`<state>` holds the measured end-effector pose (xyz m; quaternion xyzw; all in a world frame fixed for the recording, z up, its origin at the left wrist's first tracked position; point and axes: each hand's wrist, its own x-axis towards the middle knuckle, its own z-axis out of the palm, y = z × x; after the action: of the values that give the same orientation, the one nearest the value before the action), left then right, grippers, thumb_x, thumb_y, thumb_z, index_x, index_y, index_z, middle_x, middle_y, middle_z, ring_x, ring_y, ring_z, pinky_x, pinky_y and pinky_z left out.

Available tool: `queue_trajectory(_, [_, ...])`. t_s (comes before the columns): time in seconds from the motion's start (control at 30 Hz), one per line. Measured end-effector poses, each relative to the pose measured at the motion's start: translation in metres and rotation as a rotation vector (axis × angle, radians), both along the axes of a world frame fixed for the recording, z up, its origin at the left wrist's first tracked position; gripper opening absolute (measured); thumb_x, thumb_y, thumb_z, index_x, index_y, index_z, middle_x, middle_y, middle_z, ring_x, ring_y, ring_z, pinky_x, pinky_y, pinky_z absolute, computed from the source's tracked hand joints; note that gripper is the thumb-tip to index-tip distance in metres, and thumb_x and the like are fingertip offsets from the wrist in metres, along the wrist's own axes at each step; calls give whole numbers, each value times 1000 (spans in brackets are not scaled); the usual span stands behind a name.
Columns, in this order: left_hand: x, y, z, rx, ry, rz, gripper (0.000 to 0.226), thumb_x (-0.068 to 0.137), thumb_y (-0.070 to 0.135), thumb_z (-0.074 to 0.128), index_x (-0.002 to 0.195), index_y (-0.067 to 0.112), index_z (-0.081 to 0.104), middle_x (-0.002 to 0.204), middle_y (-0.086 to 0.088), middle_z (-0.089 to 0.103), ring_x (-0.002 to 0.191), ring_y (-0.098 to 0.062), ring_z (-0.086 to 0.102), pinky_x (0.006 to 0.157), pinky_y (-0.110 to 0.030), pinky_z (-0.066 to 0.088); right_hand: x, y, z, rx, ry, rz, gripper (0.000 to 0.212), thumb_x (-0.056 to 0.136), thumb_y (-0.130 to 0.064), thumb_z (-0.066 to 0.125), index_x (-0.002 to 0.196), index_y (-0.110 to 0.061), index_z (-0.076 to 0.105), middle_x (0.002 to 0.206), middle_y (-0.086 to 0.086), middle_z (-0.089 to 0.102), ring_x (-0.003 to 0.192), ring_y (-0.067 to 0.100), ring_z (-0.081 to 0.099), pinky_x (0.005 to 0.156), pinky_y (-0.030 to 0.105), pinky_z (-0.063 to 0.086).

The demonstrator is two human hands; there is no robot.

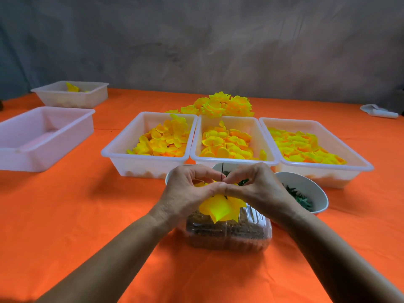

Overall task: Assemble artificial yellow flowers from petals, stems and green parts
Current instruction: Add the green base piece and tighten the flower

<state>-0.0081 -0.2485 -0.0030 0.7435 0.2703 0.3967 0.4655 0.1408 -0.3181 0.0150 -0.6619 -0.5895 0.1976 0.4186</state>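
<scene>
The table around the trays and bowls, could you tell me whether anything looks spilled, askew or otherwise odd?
Nothing looks spilled. The three petal trays sit side by side, petals inside. Finished yellow flowers lie in a loose pile on the orange cloth behind them, not in a tray. Both hands, left and right, hold the flower being assembled.

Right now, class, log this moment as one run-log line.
step: petals on stem | left hand: pinches flower | right hand: pinches stem | finished flowers: behind trays | status: unfinished
</scene>
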Motion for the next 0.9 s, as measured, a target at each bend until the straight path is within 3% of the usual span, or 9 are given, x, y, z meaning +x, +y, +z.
queue_trajectory(0.07, [0, 2, -5, 18, -62, 0, 31, 59, 39, 80, 80, 17, 76, 84, -7, 73, 86, -27, 68, 83, -47, 54, 1, 1, -4, 33, 12, 7, 22, 62, -49, 78, 65, -28, 73, 60, -16, 60, 56, -6, 51, 59, 19, 37])
queue_trajectory(0.13, [-3, 3, -11, 49, -74, 3, 25, 60, 27, 86, 81, 19, 75, 86, -7, 72, 87, -23, 68, 84, -46, 54, 0, 2, -9, 81, 20, 21, 13, 68, -31, 82, 64, -31, 69, 62, -14, 58, 61, -3, 49, 61, 26, 36])
queue_trajectory(0.2, [-5, 5, -17, 65, -73, -6, 24, 63, 17, 85, 84, 23, 74, 89, -4, 72, 89, -17, 68, 85, -41, 54, 0, 2, -13, 130, 40, 44, 21, 71, -17, 81, 63, -32, 67, 66, -8, 58, 67, 9, 50, 64, 38, 37])
queue_trajectory(0.27, [-6, 7, -20, 86, -69, 3, 26, 62, 17, 84, 86, 23, 74, 92, -4, 72, 91, -17, 67, 87, -40, 53, -1, 1, -14, 167, 48, 70, 27, 71, -11, 80, 63, -32, 65, 67, -4, 57, 68, 13, 49, 64, 39, 37])
queue_trajectory(0.5, [-4, 9, -29, 118, -85, 64, 32, 61, 12, 86, 80, 35, 73, 87, 5, 73, 87, -9, 68, 84, -34, 54, 1, 1, -23, 222, 23, 80, 10, 71, -5, 80, 70, -5, 70, 76, 14, 61, 76, 22, 54, 70, 39, 41])
queue_trajectory(0.67, [-5, 3, -30, 230, -68, 120, 31, 62, 18, 85, 83, 37, 71, 84, 10, 70, 85, -3, 65, 79, -23, 51, 1, -1, -18, 188, 40, 73, 12, 71, -10, 80, 69, -16, 70, 77, 12, 63, 78, 24, 57, 73, 39, 42])
queue_trajectory(0.77, [-5, -1, -27, 277, -85, 127, 22, 67, 25, 79, 88, 25, 74, 87, 5, 71, 89, -4, 64, 82, -27, 52, 5, -2, -11, 132, 60, 127, 12, 75, -7, 77, 71, -18, 73, 79, 14, 67, 78, 29, 62, 75, 44, 46])
queue_trajectory(0.9, [-4, -4, -28, 402, -57, 199, 15, 69, 18, 78, 83, 13, 77, 89, 3, 73, 93, -12, 65, 87, -39, 51, 3, -5, -13, 121, 182, 116, 7, 75, -2, 75, 79, -7, 76, 82, 10, 70, 80, 18, 64, 76, 37, 50])
